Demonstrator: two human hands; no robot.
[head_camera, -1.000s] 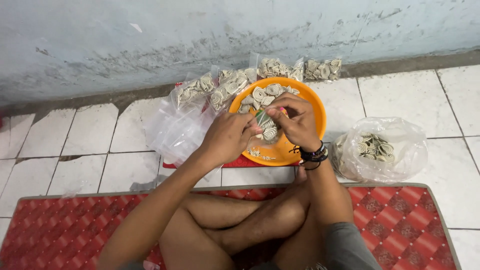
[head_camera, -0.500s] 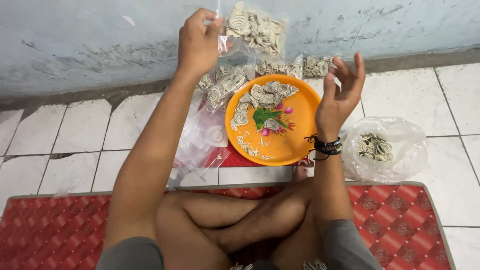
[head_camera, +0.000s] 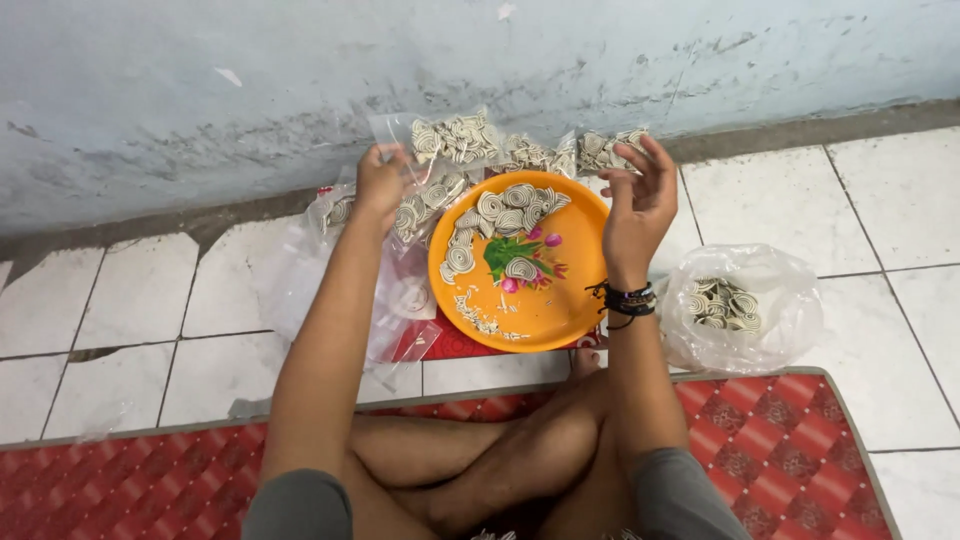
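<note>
While held up by one top corner in the left hand (head_camera: 383, 182), small clear bag (head_camera: 452, 140) of spiral chips hangs above far rim of orange plate (head_camera: 575, 300). Left fingers pinched shut on the plastic; bag mouth apparently unsealed, though too blurred to be sure. Right hand (head_camera: 640, 195) raised beside it, fingers spread and loosely curled, holding nothing, not touching the bag.

Risks noted:
- One-corner pinch, weight of chips pulling down. Slip of thin plastic likely to tip contents out, some onto plate, some onto tiled floor (head_camera: 130, 310) beyond left hand.
- If mouth open, any tilt toward the wall spills chips behind the plate among filled bags (head_camera: 600, 148) lying just past both hands.
- Brittle spirals: crumbs already scattered on near side of plate below the hands. Squeeze or drop would break more.
- Loose empty bags (head_camera: 400, 300) under left forearm, slick on tile. Elbow drag could pull them, and the plate edge resting on them, sideways.
- Large open bag (head_camera: 740, 305) of chips right of right wrist, mouth gaping upward. Careless sweep of right arm could knock it flat.
- Plate perched partly off red mat (head_camera: 800, 440), near crossed legs; knee shift could jolt it.
</note>
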